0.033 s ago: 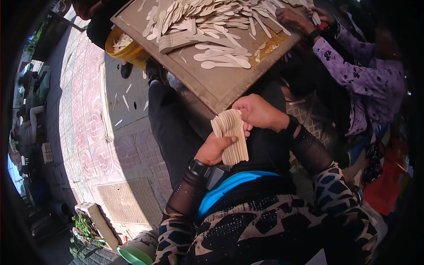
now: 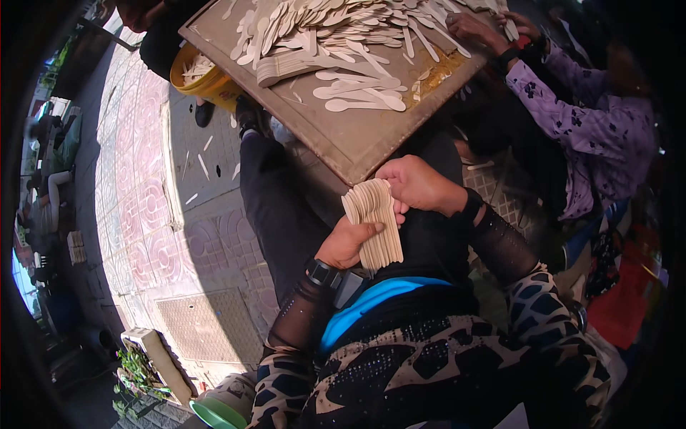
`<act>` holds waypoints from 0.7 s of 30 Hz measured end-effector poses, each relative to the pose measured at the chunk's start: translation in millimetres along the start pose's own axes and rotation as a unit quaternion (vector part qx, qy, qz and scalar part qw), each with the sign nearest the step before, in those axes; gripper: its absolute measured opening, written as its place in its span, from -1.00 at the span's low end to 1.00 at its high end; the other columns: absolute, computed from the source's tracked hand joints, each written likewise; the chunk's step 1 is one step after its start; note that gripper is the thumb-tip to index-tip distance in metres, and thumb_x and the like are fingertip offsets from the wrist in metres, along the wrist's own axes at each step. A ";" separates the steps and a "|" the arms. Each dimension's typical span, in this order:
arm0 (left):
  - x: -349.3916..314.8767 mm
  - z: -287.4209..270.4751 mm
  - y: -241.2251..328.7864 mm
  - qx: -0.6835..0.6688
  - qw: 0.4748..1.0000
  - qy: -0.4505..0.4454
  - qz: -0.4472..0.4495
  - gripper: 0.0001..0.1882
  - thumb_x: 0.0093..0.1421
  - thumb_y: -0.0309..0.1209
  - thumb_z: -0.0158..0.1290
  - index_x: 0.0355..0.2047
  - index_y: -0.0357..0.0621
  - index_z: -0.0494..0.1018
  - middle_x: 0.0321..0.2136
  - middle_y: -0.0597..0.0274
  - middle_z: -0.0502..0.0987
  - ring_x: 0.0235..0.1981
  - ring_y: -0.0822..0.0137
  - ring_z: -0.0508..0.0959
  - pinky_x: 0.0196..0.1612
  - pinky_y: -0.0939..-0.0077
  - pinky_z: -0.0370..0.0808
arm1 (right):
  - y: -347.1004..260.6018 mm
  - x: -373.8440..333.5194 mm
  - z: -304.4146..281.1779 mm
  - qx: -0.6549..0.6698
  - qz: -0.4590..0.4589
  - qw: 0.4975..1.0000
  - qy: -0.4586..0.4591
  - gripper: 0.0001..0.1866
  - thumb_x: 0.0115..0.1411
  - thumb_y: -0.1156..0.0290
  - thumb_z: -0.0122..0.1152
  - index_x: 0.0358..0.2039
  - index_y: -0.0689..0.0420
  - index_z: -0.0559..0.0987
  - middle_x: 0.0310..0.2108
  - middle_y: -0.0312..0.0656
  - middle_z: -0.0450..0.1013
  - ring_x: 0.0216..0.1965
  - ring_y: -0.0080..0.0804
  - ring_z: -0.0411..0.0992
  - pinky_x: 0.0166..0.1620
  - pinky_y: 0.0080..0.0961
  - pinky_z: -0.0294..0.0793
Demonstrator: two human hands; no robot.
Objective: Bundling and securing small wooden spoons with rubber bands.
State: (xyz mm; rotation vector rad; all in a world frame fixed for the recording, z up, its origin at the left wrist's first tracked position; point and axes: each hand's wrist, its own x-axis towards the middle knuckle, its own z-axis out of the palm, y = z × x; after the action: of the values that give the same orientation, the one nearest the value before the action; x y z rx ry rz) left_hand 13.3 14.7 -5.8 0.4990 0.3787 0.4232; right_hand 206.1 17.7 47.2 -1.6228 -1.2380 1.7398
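A stack of flat wooden spoons (image 2: 382,232) stands on edge over my lap, rounded ends toward the table. My left hand (image 2: 346,243) is closed round it, the thumb lying across the near side. Against the far right edge of the stack is my right hand (image 2: 418,184), its fingers curled in. What those fingers pinch, if anything, is hidden. Just beyond my hands is the corner of a brown table (image 2: 332,143). On it lie a large heap of loose wooden spoons (image 2: 343,25), a neat row of stacked spoons (image 2: 289,68) and several scattered ones (image 2: 364,105).
A yellow bucket (image 2: 214,84) holding wooden pieces stands left of the table. At the right, a person in a purple patterned sleeve (image 2: 547,107) handles spoons over the table edge. A planter box (image 2: 161,365) and a green-rimmed container (image 2: 218,413) are at the lower left.
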 end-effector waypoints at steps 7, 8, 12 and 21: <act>-2.0 -16.3 -9.8 -0.056 0.997 0.031 -0.051 -0.55 0.14 -0.61 0.03 0.07 -0.30 0.27 -0.12 0.07 0.50 -0.10 0.20 0.54 0.02 0.28 0.49 | 8.5 11.2 -10.1 0.042 -0.039 0.998 0.025 -0.73 0.14 0.56 0.08 -0.13 0.39 0.48 -0.52 -0.22 0.48 -0.59 -0.64 0.44 -0.53 -0.71 0.45; -1.7 -18.0 -9.5 -0.058 0.997 0.032 -0.051 -0.55 0.14 -0.61 0.03 0.07 -0.30 0.27 -0.12 0.07 0.50 -0.10 0.20 0.54 0.02 0.28 0.49 | 6.0 19.0 -20.8 0.042 -0.038 0.998 0.023 -0.73 0.14 0.56 0.08 -0.13 0.39 0.48 -0.52 -0.22 0.48 -0.59 -0.64 0.44 -0.53 -0.71 0.45; -0.8 -26.1 -3.5 -0.054 0.996 0.056 -0.053 -0.58 0.15 -0.61 0.02 0.04 -0.32 0.29 -0.17 0.06 0.52 -0.12 0.18 0.54 -0.01 0.27 0.51 | -5.3 84.7 -89.1 -0.330 -0.160 0.863 0.349 -0.78 -0.03 0.43 0.16 -0.36 0.26 0.58 -0.55 -0.01 0.49 -0.48 -0.16 0.49 -0.33 -0.36 0.45; 1.8 -30.3 8.0 -0.078 0.994 0.071 -0.001 -0.60 0.14 -0.58 0.05 0.01 -0.30 0.29 -0.18 0.05 0.51 -0.12 0.15 0.55 -0.04 0.22 0.53 | -4.6 153.3 -130.8 -0.518 -0.091 0.782 0.334 -0.82 -0.06 0.50 0.02 -0.45 0.18 0.58 -0.35 0.10 0.50 -0.25 0.08 0.47 -0.19 -0.10 0.47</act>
State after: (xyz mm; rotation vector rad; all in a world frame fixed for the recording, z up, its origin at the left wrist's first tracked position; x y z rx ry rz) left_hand -1.0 33.4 -26.6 0.3182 0.4795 0.4842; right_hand 298.2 184.4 -18.8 -2.2389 -1.9609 0.1306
